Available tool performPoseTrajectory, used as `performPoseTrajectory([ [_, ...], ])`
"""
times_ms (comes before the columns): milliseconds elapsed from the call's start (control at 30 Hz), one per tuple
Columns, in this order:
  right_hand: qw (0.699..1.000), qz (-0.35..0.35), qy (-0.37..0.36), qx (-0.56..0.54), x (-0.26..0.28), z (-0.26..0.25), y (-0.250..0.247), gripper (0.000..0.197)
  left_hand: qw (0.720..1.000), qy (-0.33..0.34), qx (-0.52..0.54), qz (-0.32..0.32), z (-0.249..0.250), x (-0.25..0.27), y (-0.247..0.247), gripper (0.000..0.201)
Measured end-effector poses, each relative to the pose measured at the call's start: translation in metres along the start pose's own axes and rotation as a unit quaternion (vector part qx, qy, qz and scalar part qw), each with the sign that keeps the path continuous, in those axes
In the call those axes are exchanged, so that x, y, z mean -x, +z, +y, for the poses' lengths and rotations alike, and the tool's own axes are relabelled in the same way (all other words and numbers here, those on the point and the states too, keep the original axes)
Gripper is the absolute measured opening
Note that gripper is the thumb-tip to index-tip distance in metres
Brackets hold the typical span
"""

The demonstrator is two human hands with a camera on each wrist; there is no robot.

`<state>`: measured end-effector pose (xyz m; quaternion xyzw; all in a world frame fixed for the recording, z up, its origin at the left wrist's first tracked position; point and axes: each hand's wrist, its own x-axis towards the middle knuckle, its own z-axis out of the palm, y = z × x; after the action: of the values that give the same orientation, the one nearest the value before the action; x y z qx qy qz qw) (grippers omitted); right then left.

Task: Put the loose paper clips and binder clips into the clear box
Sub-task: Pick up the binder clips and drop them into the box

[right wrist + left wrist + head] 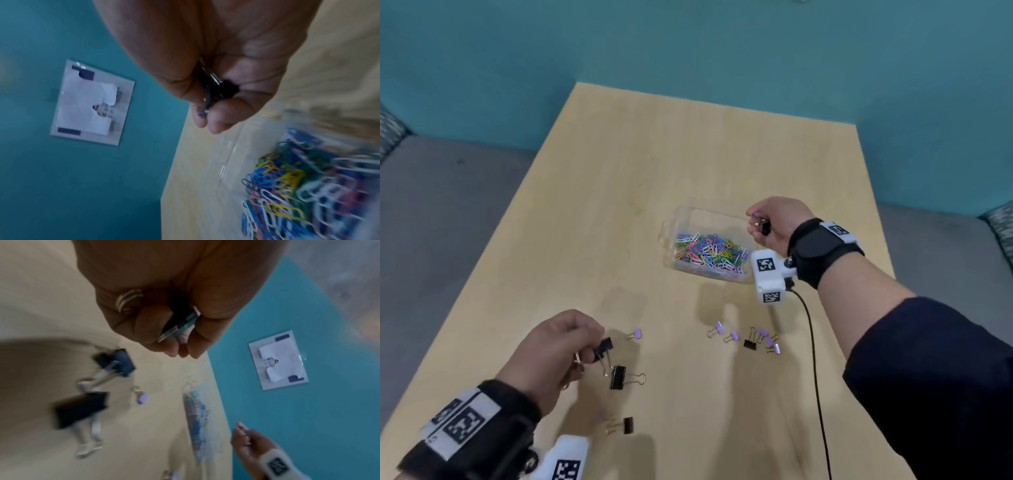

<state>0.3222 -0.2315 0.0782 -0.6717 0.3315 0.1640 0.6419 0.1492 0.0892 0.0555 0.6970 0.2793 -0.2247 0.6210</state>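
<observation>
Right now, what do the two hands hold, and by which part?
Left hand: black binder clip, by its wire handles. Right hand: small black binder clip; part cannot be told.

A light wooden table (pixel 619 205) is standing against a teal wall (pixel 722 44), with grey upholstered seating (pixel 441 205) running along its left and right sides. A patterned cushion (pixel 388 132) is showing at the far left edge. A laminated sheet (pixel 90 102) is hanging on the wall, its print too blurred to read.
</observation>
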Motion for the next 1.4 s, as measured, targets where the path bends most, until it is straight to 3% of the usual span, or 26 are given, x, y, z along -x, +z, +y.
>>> performPoseTrajectory([
  [133, 1.000, -0.019, 0.018, 0.014, -0.044, -0.011, 0.020, 0.022, 0.997, -0.013, 0.078, -0.010, 0.047, -0.028, 0.018, 0.009],
  [300, 0.981, -0.032, -0.103, 0.162, -0.044, 0.002, 0.008, 0.005, 0.998, 0.005, 0.056, -0.009, 0.100, -0.070, 0.054, 0.014],
  [467, 0.942, 0.030, -0.225, 0.247, 0.003, 0.029, -0.032, 0.024, 0.998, 0.050, -0.004, -0.032, 0.141, -0.117, 0.105, 0.014],
  [667, 0.886, 0.013, -0.195, 0.420, 0.065, 0.118, -0.076, 0.014, 0.994, 0.069, -0.073, -0.031, 0.167, -0.143, 0.168, 0.017],
  [800, 0.872, -0.010, -0.166, 0.461, 0.078, 0.164, -0.087, 0.027, 0.994, 0.074, -0.061, -0.052, 0.174, -0.140, 0.184, 0.015],
  [900, 0.858, 0.000, -0.181, 0.480, 0.081, 0.178, -0.087, 0.036, 0.987, 0.111, -0.103, -0.050, 0.169, -0.131, 0.168, 0.022],
  [967, 0.848, -0.009, -0.199, 0.492, 0.082, 0.180, -0.084, 0.036, 0.984, 0.142, -0.102, -0.033, 0.159, -0.117, 0.150, 0.012],
  [1033, 0.828, -0.020, -0.210, 0.520, 0.081, 0.180, -0.080, 0.031, 0.983, 0.158, -0.090, -0.019, 0.138, -0.099, 0.128, 0.005],
  [1133, 0.801, -0.017, -0.216, 0.558, 0.078, 0.182, -0.077, 0.016, 0.980, 0.152, -0.130, 0.011, 0.095, -0.070, 0.091, 0.011],
  [1200, 0.797, -0.008, -0.213, 0.565, 0.077, 0.184, -0.077, 0.006, 0.971, 0.133, -0.196, 0.037, 0.064, -0.055, 0.064, 0.018],
  [1400, 0.808, 0.009, -0.190, 0.558, 0.080, 0.184, -0.078, 0.011, 0.917, 0.105, -0.374, 0.094, -0.001, -0.029, 0.006, 0.030],
])
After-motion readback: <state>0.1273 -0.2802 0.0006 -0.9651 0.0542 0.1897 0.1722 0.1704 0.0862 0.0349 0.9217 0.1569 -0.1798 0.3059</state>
